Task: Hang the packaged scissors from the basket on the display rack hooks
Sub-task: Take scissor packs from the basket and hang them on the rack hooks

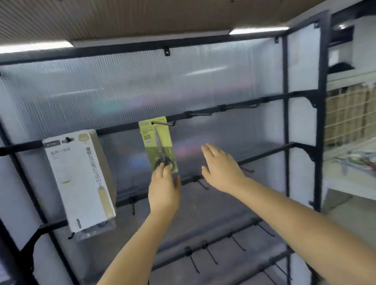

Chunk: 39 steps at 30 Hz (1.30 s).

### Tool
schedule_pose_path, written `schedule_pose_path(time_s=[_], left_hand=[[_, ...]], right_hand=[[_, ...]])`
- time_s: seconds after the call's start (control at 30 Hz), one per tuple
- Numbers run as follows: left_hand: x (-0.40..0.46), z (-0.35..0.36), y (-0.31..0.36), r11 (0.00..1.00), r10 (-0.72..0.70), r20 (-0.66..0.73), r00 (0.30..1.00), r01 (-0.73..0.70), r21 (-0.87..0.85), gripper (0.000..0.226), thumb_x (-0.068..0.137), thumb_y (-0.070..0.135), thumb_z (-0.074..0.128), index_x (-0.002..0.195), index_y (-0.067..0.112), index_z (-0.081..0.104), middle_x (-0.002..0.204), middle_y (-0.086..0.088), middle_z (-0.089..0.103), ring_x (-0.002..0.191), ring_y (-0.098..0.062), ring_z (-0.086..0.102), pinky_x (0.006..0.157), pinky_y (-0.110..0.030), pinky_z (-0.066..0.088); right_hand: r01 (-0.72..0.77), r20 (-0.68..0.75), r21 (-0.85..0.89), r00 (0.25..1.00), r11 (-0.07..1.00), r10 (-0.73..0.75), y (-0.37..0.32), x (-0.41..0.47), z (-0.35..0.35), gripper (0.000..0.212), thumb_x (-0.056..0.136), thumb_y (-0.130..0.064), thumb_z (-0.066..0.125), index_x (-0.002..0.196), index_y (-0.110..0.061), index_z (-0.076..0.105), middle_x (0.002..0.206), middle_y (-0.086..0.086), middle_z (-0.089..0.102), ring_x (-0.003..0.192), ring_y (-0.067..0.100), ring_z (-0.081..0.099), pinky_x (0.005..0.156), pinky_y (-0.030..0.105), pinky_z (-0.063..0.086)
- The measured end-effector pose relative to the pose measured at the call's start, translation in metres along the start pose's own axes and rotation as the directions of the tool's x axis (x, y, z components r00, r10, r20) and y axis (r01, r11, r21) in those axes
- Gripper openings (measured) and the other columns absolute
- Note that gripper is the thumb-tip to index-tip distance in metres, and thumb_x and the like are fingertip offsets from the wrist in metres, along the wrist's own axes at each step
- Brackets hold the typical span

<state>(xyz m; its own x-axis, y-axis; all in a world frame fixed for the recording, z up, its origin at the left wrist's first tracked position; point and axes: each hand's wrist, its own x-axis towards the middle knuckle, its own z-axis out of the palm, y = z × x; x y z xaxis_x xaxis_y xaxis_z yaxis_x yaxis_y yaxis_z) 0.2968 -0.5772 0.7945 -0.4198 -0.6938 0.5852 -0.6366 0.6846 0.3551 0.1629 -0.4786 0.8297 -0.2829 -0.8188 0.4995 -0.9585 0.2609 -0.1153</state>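
Both my forearms reaching up, left hand (pixel 163 186) pinching the scissors pack (pixel 158 144) at its bottom edge, pack hanging on a rack (pixel 287 117) hook (pixel 163 123), right hand (pixel 221 166) open (fingers straight), beside it, holding nothing, white box (pixel 80 181) hanging left.

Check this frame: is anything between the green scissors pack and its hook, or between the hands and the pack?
Nothing visible. The scissors pack already hangs on the hook, which passes through its top hole. The left hand touches the pack's lower edge; the right hand is open beside it, apart from it. The white box hangs further left.
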Motion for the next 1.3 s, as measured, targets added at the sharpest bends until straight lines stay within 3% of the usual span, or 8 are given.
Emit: schedule_pose_path(time_s=[0.17, 0.4, 0.63, 0.77, 0.9, 1.13, 1.3], left_hand=[[-0.070, 0.030, 0.057, 0.987, 0.151, 0.228, 0.962, -0.132, -0.096, 0.050, 0.100, 0.029, 0.040, 0.143, 0.005, 0.031, 0.154, -0.009, 0.026, 0.142, -0.022, 0.021, 0.111, -0.030, 0.025], [-0.159, 0.074, 0.163, 0.911, 0.399, 0.437, 0.806, -0.296, -0.286, 0.046, 0.100, 0.028, 0.038, 0.139, 0.005, 0.035, 0.148, -0.010, 0.035, 0.136, -0.025, 0.031, 0.103, -0.032, 0.030], [-0.255, 0.123, 0.246, 0.807, 0.589, 0.553, 0.589, -0.386, -0.448, 0.037, 0.097, 0.031, 0.042, 0.123, 0.005, 0.048, 0.124, -0.014, 0.052, 0.114, -0.029, 0.048, 0.093, -0.038, 0.040], [-0.298, 0.143, 0.276, 0.754, 0.655, 0.589, 0.472, -0.456, -0.473, 0.038, 0.099, 0.031, 0.038, 0.127, 0.005, 0.044, 0.129, -0.014, 0.049, 0.120, -0.030, 0.045, 0.096, -0.034, 0.036], [-0.327, 0.165, 0.307, 0.707, 0.701, 0.598, 0.389, -0.492, -0.508, 0.034, 0.098, 0.029, 0.040, 0.119, 0.004, 0.048, 0.122, -0.013, 0.052, 0.116, -0.029, 0.046, 0.094, -0.034, 0.034], [-0.382, 0.217, 0.369, 0.657, 0.715, 0.663, 0.223, -0.540, -0.527, 0.039, 0.100, 0.031, 0.038, 0.129, 0.007, 0.045, 0.135, -0.010, 0.047, 0.125, -0.024, 0.042, 0.101, -0.031, 0.032], [-0.440, 0.269, 0.391, 0.647, 0.690, 0.718, 0.094, -0.524, -0.553, 0.040, 0.099, 0.031, 0.039, 0.132, 0.009, 0.044, 0.136, -0.007, 0.047, 0.127, -0.020, 0.041, 0.103, -0.026, 0.029]], right_hand=[[-0.193, 0.081, -0.017, 0.978, 0.981, 0.194, 0.030, -0.094, 0.005, 0.060, 0.098, -0.027, 0.039, 0.149, -0.007, 0.014, 0.156, 0.009, 0.016, 0.143, 0.021, 0.020, 0.112, 0.031, 0.022], [-0.468, 0.115, -0.086, 0.872, 0.880, 0.475, 0.094, -0.227, -0.012, 0.059, 0.094, -0.025, 0.044, 0.146, -0.006, 0.023, 0.152, 0.009, 0.027, 0.138, 0.023, 0.029, 0.110, 0.031, 0.023], [-0.750, 0.088, -0.120, 0.645, 0.651, 0.759, 0.151, -0.367, -0.031, 0.050, 0.092, -0.022, 0.047, 0.137, -0.004, 0.036, 0.135, 0.014, 0.046, 0.123, 0.029, 0.045, 0.102, 0.035, 0.037], [-0.859, 0.041, -0.126, 0.496, 0.497, 0.867, 0.182, -0.434, -0.026, 0.053, 0.088, -0.029, 0.041, 0.133, -0.002, 0.044, 0.127, 0.015, 0.053, 0.120, 0.032, 0.049, 0.101, 0.040, 0.039], [-0.915, -0.002, -0.123, 0.387, 0.384, 0.922, 0.204, -0.487, -0.024, 0.045, 0.091, -0.021, 0.048, 0.132, -0.001, 0.045, 0.130, 0.015, 0.051, 0.122, 0.031, 0.047, 0.102, 0.039, 0.038], [-0.968, 0.038, -0.109, 0.224, 0.227, 0.974, 0.247, -0.579, -0.003, 0.046, 0.095, -0.019, 0.047, 0.137, -0.004, 0.039, 0.137, 0.010, 0.046, 0.125, 0.023, 0.044, 0.103, 0.029, 0.035], [-0.994, 0.169, -0.095, 0.039, 0.056, 0.985, 0.272, -0.651, 0.033, 0.053, 0.097, -0.021, 0.042, 0.145, -0.003, 0.028, 0.149, 0.011, 0.034, 0.138, 0.021, 0.031, 0.112, 0.030, 0.029]])
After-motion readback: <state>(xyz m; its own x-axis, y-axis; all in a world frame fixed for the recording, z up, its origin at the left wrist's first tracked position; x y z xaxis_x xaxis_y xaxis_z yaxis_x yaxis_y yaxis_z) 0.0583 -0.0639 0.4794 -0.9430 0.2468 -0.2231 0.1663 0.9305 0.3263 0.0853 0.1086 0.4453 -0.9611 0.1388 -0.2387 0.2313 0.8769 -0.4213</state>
